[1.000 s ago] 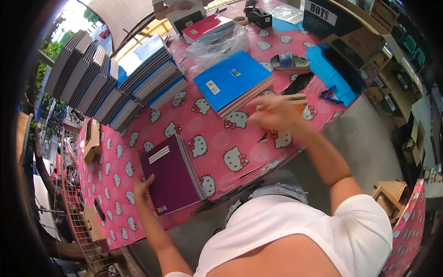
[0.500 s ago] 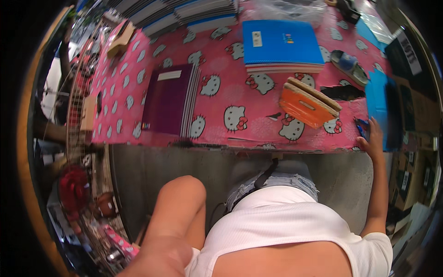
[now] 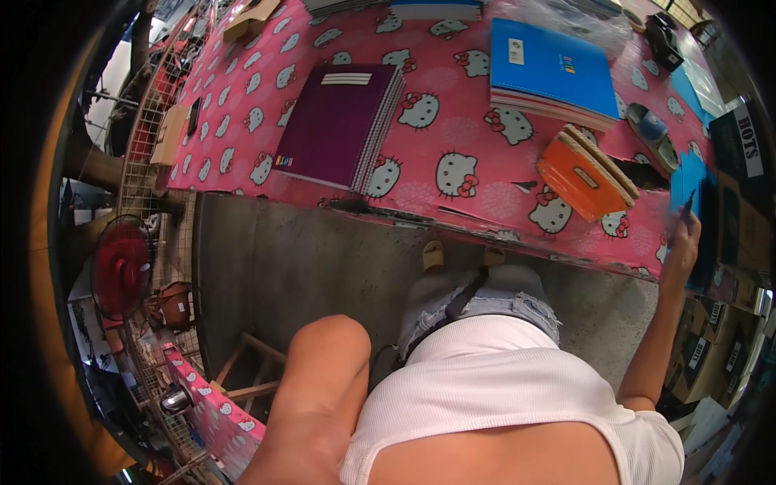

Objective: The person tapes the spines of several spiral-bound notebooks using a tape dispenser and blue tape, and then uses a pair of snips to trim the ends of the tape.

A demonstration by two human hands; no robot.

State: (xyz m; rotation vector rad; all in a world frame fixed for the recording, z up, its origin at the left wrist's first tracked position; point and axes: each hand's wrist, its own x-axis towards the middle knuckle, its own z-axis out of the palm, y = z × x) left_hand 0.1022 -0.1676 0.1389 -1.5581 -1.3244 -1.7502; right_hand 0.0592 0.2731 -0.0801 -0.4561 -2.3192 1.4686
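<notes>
At the table's right edge, my right hand [image 3: 684,241] is closed around a thin, dark, pen-like object [image 3: 689,202] pointing up from the fingers. Just beyond it lie blue sheets or covers [image 3: 688,178], which the object's tip overlaps; I cannot tell if they touch. My left arm [image 3: 323,364] is bent at the elbow, and its hand is out of view. Left of my right hand rests an orange block-like piece [image 3: 584,176] with brown layered edges. Farther off stand a stack of blue notebooks [image 3: 558,69] and, to the left, a stack of purple spiral notebooks [image 3: 339,121].
A pink cat-print cover [image 3: 457,214] lies over the table, torn along its front edge. A slide sandal [image 3: 653,133] and a clear plastic bag [image 3: 574,24] are on it. Dark boxes [image 3: 735,162] stand at right. A wire rack [image 3: 149,121] and red fan-like object [image 3: 121,267] are at left.
My right hand has left the tabletop corner and moved right, toward the blue sheets, with the thin dark object. The view has turned, so the table appears tilted. The notebook stacks stay in place.
</notes>
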